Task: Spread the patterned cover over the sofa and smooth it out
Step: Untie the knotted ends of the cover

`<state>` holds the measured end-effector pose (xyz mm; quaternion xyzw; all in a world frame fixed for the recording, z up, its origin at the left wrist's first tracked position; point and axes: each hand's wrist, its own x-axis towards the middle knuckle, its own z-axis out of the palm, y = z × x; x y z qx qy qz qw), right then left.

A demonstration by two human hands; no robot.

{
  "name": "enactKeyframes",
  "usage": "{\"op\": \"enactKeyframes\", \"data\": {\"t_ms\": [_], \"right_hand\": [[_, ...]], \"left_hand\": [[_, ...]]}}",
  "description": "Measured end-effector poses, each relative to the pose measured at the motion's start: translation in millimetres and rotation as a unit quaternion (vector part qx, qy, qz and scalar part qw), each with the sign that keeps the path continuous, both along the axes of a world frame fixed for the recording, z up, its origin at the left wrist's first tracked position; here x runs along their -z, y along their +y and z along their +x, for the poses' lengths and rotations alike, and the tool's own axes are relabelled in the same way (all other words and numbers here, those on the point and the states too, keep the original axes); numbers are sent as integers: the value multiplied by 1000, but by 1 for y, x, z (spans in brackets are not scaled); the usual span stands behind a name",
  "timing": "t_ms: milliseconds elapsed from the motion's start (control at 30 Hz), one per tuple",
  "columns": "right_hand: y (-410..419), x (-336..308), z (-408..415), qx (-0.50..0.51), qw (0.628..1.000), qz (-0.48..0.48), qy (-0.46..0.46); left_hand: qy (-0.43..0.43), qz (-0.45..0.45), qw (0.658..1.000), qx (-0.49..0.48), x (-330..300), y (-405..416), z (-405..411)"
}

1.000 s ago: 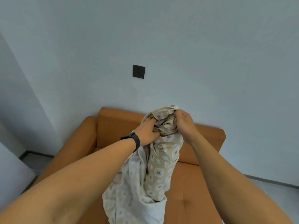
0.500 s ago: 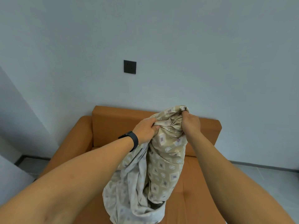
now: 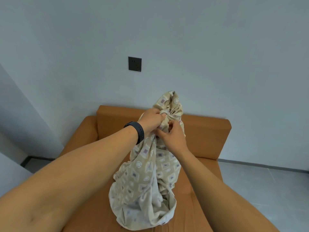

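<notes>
Bunched cover held above the sofa

The beige patterned cover (image 3: 150, 173) (pale underside showing) is gripped at centre frame by the left hand (image 3: 151, 120) and pinched by the right hand (image 3: 172, 137), above the orange sofa (image 3: 205, 136).

Beige patterned cover (image 3: 150, 171) (square and circle print, pale underside) bunched up, hanging upright in a gathered column, lower end pooled on seat of orange sofa (image 3: 207, 136), which stands against wall, mostly uncovered.

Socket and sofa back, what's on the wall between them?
Nothing: in the head view, bare wall separates the socket from the sofa back. The cover, gripped by both hands, rises further right.
</notes>
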<state>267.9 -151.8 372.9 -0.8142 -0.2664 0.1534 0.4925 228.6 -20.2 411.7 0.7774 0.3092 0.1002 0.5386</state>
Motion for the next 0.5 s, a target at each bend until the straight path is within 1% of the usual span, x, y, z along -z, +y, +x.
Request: {"op": "enactKeyframes", "data": {"t_ms": [100,167,233,267,300,367,433,500], "right_hand": [[2,0,5,26,999,8,-34],[-1,3,10,27,999,8,-29],[-4,5,14,52,998,17,-10],[-5,3,16,70,997,29,3],[-4,0,18,84,995,45,16],[-1,-6,23,92,992,73,48],[3,-14,26,89,988,101,69],[4,-19,31,95,985,122,71]], "left_hand": [[-29,-10,999,36,3,-2,-5],[-49,13,996,68,9,-1,-11],[-58,50,992,102,18,-2,-18],[-42,97,987,117,23,-2,-22],[-11,167,978,128,30,-2,-24],[66,295,944,134,43,-4,-29],[85,358,923,112,46,-6,-30],[78,388,913,103,42,-6,-26]]}}
